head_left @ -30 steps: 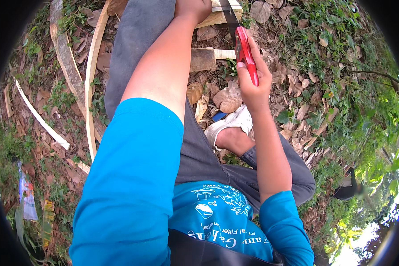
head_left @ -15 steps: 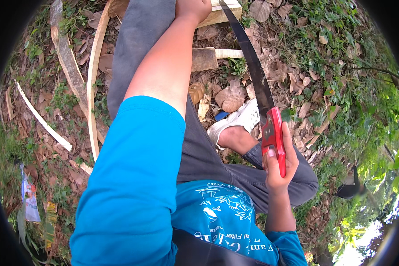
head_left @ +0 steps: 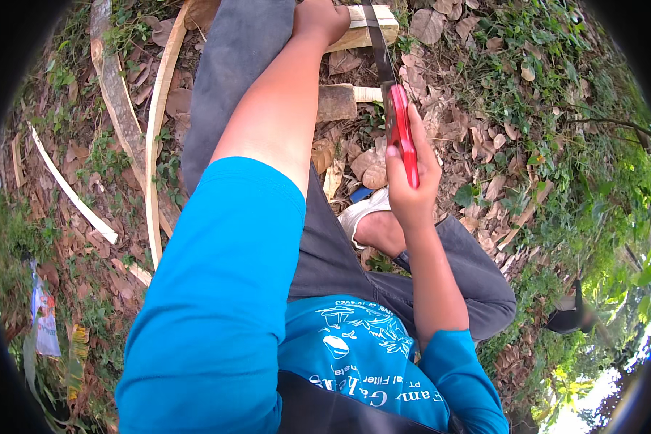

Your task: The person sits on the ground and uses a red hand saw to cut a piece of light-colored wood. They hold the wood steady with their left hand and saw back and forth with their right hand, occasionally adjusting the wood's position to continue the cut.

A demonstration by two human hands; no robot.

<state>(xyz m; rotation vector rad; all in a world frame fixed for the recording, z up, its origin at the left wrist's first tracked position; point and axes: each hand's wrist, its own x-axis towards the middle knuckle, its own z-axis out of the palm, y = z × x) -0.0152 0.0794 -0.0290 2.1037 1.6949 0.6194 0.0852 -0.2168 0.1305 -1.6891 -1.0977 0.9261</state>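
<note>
Gripping a red-handled saw (head_left: 401, 119), the right hand (head_left: 416, 181) is closed around its handle; blade crosses the timber block (head_left: 356, 37) near its right end and runs out at the upper picture edge. Left hand (head_left: 324, 22): curled beside the block, next to the trouser leg (head_left: 231, 79); whether it clamps anything, cannot tell. Room: leaf-strewn ground (head_left: 477, 137) right of the handle; white shoe (head_left: 367, 205) near the right wrist, to its left. Versus previous frame: handle farther forward, less blade showing; left hand roughly unchanged.
</note>
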